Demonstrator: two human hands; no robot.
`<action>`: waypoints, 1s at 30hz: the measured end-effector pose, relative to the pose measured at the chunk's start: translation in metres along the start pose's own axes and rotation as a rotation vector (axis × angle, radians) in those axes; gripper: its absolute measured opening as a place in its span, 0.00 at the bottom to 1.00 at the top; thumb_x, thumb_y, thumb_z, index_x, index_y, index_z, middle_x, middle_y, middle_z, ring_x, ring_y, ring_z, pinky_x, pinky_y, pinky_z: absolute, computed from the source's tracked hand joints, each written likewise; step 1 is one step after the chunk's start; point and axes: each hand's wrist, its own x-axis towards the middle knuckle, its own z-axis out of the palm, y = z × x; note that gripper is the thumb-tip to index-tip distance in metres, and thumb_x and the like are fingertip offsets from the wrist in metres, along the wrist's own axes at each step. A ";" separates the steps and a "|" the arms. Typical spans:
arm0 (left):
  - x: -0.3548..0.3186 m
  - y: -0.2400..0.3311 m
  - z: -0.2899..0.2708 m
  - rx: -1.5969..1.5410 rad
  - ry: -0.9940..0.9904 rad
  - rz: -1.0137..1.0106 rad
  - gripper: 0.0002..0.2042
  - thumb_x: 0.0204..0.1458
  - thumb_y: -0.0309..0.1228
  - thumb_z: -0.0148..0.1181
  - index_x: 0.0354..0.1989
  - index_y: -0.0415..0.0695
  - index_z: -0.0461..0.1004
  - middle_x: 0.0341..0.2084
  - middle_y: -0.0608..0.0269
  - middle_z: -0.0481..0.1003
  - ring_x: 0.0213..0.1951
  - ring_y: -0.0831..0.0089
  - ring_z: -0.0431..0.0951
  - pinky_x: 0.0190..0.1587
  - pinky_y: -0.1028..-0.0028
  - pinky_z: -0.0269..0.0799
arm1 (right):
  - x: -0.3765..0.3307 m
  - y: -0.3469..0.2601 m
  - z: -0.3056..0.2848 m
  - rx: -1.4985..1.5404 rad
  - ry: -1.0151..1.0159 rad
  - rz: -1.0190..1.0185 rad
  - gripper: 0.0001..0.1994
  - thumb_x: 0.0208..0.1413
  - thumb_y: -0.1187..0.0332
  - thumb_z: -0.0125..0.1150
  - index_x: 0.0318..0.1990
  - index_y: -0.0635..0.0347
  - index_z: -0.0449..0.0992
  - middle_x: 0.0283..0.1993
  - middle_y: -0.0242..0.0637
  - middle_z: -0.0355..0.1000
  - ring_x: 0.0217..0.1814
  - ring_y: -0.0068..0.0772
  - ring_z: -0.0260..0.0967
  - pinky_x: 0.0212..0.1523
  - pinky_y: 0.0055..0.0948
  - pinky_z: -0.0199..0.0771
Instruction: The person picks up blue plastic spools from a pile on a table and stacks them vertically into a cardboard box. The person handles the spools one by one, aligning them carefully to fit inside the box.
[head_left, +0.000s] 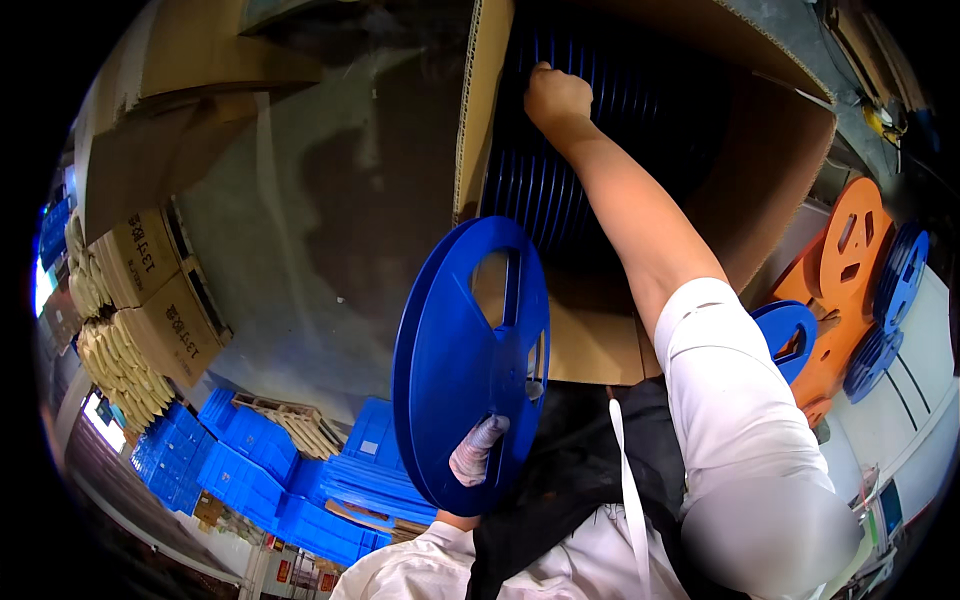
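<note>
An empty-looking blue plastic reel (pixel 440 370) with cut-out windows stands tilted in front of my body. My left hand (pixel 480 450) is closed on it; covered fingers, pale and pinkish, show through a lower window. The rest of that hand is behind the reel. My right arm reaches into an open cardboard box (pixel 600 345). Inside, several dark blue reels (pixel 535 195) stand on edge in a tight row. My right hand (pixel 558 98) is closed against the tops of these reels; its fingertips are hidden, so what it grips cannot be made out.
To the right, an orange machine part (pixel 850 240) carries orange and blue discs, with a blue reel (pixel 788 335) close by my sleeve. Blue crates (pixel 250 460) and stacked cartons (pixel 165 290) stand at the left. Another cardboard box (pixel 190 60) is at the far left.
</note>
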 end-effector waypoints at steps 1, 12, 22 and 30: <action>0.002 -0.001 0.000 -0.030 -0.010 0.007 0.26 0.50 0.44 0.66 0.52 0.39 0.72 0.44 0.62 0.75 0.45 0.71 0.74 0.52 0.71 0.68 | -0.002 0.011 0.007 -0.003 0.057 -0.015 0.13 0.50 0.69 0.60 0.43 0.65 0.71 0.29 0.43 0.78 0.31 0.44 0.79 0.29 0.39 0.78; 0.044 0.048 0.019 -0.364 -0.259 0.000 0.28 0.54 0.38 0.60 0.61 0.39 0.62 0.52 0.56 0.70 0.51 0.66 0.72 0.53 0.69 0.70 | -0.064 0.041 -0.020 0.350 0.314 0.074 0.10 0.51 0.67 0.55 0.39 0.60 0.72 0.24 0.44 0.76 0.25 0.44 0.76 0.28 0.38 0.76; 0.128 0.137 0.101 0.241 -0.236 0.477 0.23 0.56 0.32 0.59 0.60 0.43 0.65 0.42 0.66 0.73 0.43 0.78 0.72 0.49 0.77 0.67 | -0.195 0.055 -0.098 0.665 0.847 0.016 0.07 0.43 0.78 0.59 0.29 0.58 0.70 0.15 0.36 0.65 0.15 0.34 0.67 0.18 0.28 0.68; 0.191 0.159 0.133 0.079 -0.227 0.283 0.22 0.55 0.32 0.62 0.59 0.49 0.67 0.41 0.69 0.73 0.40 0.76 0.73 0.45 0.74 0.73 | -0.210 0.048 -0.073 0.597 0.907 0.024 0.09 0.39 0.81 0.58 0.29 0.58 0.70 0.13 0.33 0.61 0.13 0.31 0.63 0.16 0.26 0.64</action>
